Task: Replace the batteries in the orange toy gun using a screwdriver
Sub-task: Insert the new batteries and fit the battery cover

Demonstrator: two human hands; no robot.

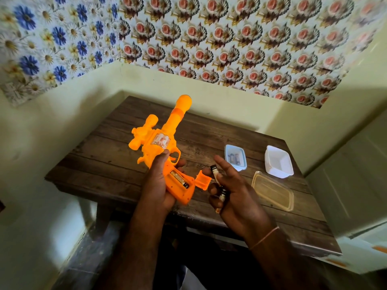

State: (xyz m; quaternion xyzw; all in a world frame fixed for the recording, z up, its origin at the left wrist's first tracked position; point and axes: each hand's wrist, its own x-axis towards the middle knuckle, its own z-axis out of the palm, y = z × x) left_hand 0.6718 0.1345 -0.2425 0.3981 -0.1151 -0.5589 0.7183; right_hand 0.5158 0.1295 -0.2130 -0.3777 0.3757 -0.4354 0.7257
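We hold the orange toy gun (161,141) above the wooden counter (117,164) with our left hand (157,185), its fingers (181,164) wrapped around the grip and the barrel pointing away from us. The battery compartment in the grip lies open, its small cover (202,180) swung out to the right, and one battery (179,179) sits inside. Our right hand (230,191), just beside the cover, pinches a loose battery (215,173) between thumb and middle finger while the index finger points straight out; a second battery (222,196) rests lower in the curled fingers. Farther right on the counter stand a lidded clear box (235,156) with batteries inside, a white tub (278,162) and a clear lid (272,190).
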